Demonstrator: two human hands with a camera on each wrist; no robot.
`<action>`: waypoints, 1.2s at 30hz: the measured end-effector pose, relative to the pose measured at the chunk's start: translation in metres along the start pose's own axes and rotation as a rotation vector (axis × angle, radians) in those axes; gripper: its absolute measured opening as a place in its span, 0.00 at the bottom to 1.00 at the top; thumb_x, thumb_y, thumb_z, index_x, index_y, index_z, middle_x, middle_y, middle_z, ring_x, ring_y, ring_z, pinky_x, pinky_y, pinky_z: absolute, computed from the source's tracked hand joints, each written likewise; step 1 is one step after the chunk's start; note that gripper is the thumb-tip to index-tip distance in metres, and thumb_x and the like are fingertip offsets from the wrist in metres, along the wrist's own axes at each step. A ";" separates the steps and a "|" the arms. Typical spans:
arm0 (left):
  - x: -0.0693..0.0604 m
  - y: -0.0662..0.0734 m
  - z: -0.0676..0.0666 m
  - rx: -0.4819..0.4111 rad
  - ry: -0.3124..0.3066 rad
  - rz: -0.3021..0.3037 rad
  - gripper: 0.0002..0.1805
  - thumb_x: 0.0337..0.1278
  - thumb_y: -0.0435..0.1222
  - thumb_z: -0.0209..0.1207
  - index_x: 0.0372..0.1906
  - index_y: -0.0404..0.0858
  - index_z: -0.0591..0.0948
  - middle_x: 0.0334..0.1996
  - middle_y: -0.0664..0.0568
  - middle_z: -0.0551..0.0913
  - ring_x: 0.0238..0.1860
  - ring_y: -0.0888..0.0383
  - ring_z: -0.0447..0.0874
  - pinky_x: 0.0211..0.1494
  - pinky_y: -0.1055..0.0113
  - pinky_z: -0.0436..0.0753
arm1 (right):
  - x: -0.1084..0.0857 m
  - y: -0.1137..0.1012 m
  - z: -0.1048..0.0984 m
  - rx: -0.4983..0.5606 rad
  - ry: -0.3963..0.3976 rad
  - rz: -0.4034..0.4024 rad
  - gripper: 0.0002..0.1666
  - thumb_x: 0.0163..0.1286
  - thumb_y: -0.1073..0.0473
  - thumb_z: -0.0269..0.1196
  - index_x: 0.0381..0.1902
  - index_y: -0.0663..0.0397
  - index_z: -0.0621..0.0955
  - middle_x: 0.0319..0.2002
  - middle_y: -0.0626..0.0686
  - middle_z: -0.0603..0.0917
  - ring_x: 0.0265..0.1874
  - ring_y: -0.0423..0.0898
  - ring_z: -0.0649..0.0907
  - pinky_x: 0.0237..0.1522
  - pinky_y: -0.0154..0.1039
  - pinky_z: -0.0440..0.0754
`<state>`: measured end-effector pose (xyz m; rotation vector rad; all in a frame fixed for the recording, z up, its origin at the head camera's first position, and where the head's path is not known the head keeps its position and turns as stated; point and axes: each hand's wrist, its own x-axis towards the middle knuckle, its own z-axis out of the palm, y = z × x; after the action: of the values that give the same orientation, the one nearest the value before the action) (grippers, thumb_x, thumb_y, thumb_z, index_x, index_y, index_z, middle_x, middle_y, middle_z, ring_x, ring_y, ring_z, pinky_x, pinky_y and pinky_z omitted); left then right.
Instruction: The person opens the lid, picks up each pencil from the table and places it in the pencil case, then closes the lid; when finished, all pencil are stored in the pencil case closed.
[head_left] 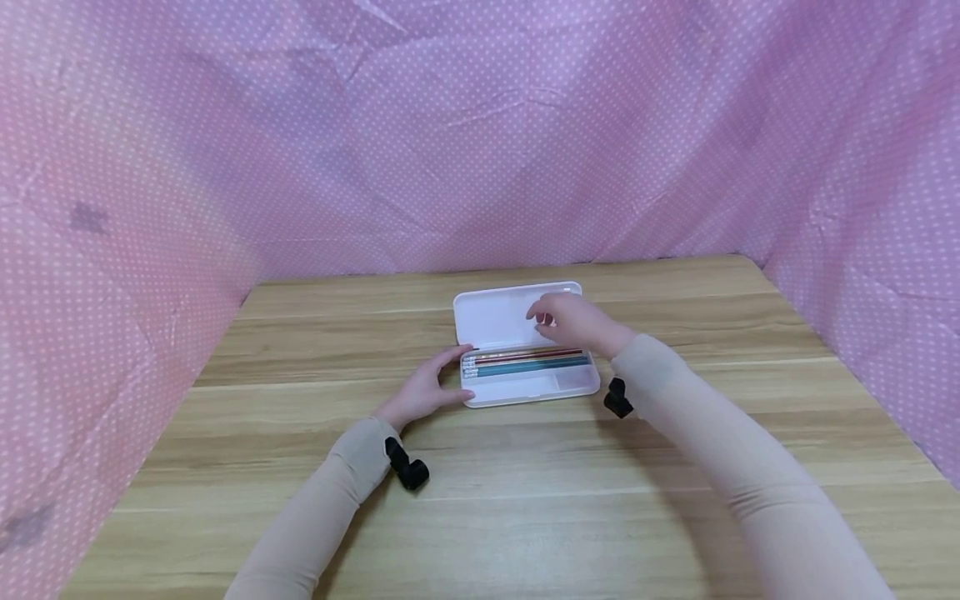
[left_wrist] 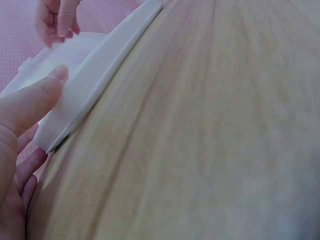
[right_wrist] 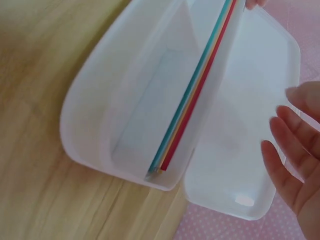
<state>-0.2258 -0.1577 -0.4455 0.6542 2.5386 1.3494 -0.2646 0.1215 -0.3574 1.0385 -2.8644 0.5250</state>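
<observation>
A white plastic pencil case lies unfolded on the table, its lid tipped back behind the base. Several pencils, teal, red and yellowish, lie side by side in the rear part of the base. My left hand holds the case's left end, thumb at the front side and fingers at the back corner. In the left wrist view, the thumb lies against the white wall. Over the lid hovers my right hand, fingers loosely bent; the right wrist view shows nothing between its fingers.
The wood-grain table extends around the case on all sides. Pink polka-dot cloth hangs behind the table and along both sides. A small divider splits the front part of the base.
</observation>
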 end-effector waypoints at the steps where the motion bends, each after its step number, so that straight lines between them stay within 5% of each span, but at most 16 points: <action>1: 0.000 0.000 0.000 -0.001 0.001 0.002 0.42 0.48 0.38 0.70 0.70 0.47 0.65 0.69 0.48 0.65 0.70 0.50 0.60 0.73 0.52 0.58 | 0.000 0.001 -0.001 0.011 0.033 0.011 0.12 0.62 0.67 0.61 0.44 0.63 0.83 0.36 0.56 0.84 0.35 0.48 0.81 0.41 0.42 0.81; 6: 0.001 -0.001 -0.001 -0.005 0.002 -0.001 0.42 0.47 0.38 0.70 0.69 0.47 0.65 0.69 0.48 0.66 0.70 0.50 0.60 0.73 0.51 0.57 | 0.002 0.004 -0.005 0.034 0.157 0.065 0.13 0.64 0.65 0.61 0.46 0.63 0.81 0.39 0.58 0.84 0.40 0.52 0.81 0.46 0.46 0.80; 13: 0.000 -0.001 -0.001 0.005 -0.001 -0.006 0.47 0.39 0.39 0.74 0.70 0.49 0.64 0.69 0.48 0.66 0.69 0.49 0.60 0.72 0.51 0.58 | 0.008 0.008 -0.002 -0.009 0.230 0.109 0.22 0.64 0.60 0.63 0.54 0.62 0.78 0.52 0.62 0.77 0.55 0.58 0.74 0.60 0.52 0.72; 26: -0.002 0.001 0.001 0.023 -0.008 -0.005 0.50 0.36 0.40 0.75 0.70 0.50 0.64 0.69 0.47 0.64 0.71 0.48 0.58 0.73 0.50 0.57 | 0.021 0.006 0.004 -0.075 0.083 0.177 0.28 0.67 0.52 0.59 0.60 0.62 0.74 0.60 0.62 0.75 0.62 0.59 0.69 0.67 0.53 0.64; 36: -0.001 0.002 0.001 0.024 -0.009 -0.005 0.48 0.39 0.39 0.74 0.70 0.49 0.64 0.69 0.47 0.64 0.71 0.49 0.58 0.73 0.50 0.57 | 0.017 0.001 0.003 -0.018 0.103 0.182 0.25 0.70 0.54 0.57 0.59 0.63 0.75 0.57 0.62 0.77 0.59 0.58 0.73 0.64 0.52 0.68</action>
<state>-0.2239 -0.1563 -0.4448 0.6566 2.5515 1.3142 -0.2784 0.1107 -0.3576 0.7293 -2.8809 0.5455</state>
